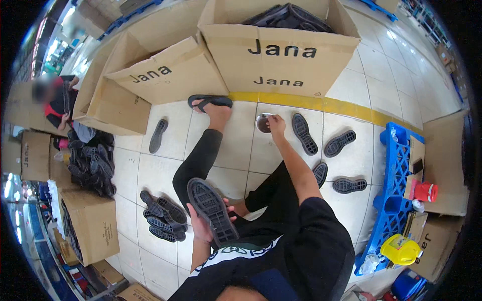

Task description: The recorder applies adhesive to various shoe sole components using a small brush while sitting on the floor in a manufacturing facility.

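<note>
Floor (240,135) between boxes (175,83), pallet (396,168); left fingers (231,208) hold sole (212,206)

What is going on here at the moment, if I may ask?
A person's left hand holds a dark shoe sole over the lap, while the right hand is at a small round container on the tiled floor. Whether its fingers grip anything is too small to tell. Four loose soles lie to the right, and a small pile of soles lies to the left.

Wide head-height fisheye view; facing downward
</note>
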`<action>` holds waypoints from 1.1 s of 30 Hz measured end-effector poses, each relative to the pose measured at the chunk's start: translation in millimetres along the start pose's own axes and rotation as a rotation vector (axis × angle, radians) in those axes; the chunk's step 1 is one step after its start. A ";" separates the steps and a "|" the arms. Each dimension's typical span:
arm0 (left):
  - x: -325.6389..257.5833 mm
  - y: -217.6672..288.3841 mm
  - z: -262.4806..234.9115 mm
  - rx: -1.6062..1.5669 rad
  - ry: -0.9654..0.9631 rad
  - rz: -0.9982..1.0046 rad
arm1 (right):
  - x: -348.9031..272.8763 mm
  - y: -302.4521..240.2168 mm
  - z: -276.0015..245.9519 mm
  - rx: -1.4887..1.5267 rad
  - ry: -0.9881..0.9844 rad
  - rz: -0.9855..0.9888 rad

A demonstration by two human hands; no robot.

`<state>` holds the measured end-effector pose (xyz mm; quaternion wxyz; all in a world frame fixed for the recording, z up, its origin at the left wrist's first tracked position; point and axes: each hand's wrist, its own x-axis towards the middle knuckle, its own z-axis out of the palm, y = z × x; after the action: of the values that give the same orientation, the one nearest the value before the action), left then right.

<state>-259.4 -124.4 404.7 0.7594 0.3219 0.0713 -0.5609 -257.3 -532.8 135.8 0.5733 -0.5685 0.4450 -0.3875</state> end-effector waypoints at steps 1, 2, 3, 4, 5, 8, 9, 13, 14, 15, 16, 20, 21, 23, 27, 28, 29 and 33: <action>1.3 -0.6 3.8 0.006 -0.030 0.048 | -5.4 -17.0 11.3 0.367 -0.029 0.303; 4.5 -0.9 11.0 0.002 0.013 0.077 | -13.5 -30.6 15.8 0.726 -0.095 0.488; 4.9 1.3 9.5 0.039 0.052 0.082 | -32.7 -59.2 24.3 0.709 -0.147 0.516; 6.2 4.6 4.2 0.027 0.142 0.034 | -61.6 -104.6 24.1 0.812 -0.316 0.629; 7.6 7.3 20.6 0.060 0.231 0.106 | -90.8 -146.0 16.1 0.912 -0.460 0.744; 24.4 10.9 41.0 0.066 0.150 0.132 | -164.5 -216.1 -12.7 0.785 -0.700 0.722; 27.6 13.5 45.2 0.085 0.077 0.140 | -184.8 -241.9 -18.2 0.770 -0.712 0.722; 23.7 15.1 46.0 0.170 -0.007 0.151 | -244.4 -305.1 -22.3 0.719 -0.722 0.578; 22.8 13.0 52.5 0.180 0.019 0.181 | -249.9 -309.7 -22.2 0.694 -0.715 0.536; 22.7 10.9 57.0 0.191 0.046 0.210 | -251.7 -310.1 -21.4 0.690 -0.709 0.524; 23.3 8.4 58.9 0.191 0.032 0.207 | -251.6 -309.3 -19.9 0.674 -0.722 0.499; 24.0 -0.1 59.8 0.214 -0.051 0.259 | -252.0 -318.3 -16.9 0.640 -0.718 0.472; 23.7 -1.5 59.1 0.238 -0.065 0.274 | -253.2 -319.7 -15.8 0.640 -0.716 0.465; 20.8 -3.6 63.0 0.244 -0.050 0.285 | -254.9 -321.6 -13.7 0.668 -0.705 0.453; 20.3 -5.9 65.7 0.260 -0.011 0.315 | -255.7 -323.7 -12.3 0.699 -0.688 0.470; 21.1 -5.9 63.9 0.262 -0.012 0.316 | -256.0 -321.1 -12.2 0.701 -0.710 0.453; 22.3 -5.5 61.2 0.278 -0.051 0.316 | -255.9 -320.0 -11.9 0.704 -0.732 0.437; 19.5 3.0 55.5 0.264 -0.163 0.231 | -249.9 -327.6 -16.0 0.568 -0.871 0.410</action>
<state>-263.7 -171.2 440.2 0.7732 0.3784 -0.1023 -0.4986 -328.2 -317.7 480.4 0.8985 -0.4010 0.1465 -0.1024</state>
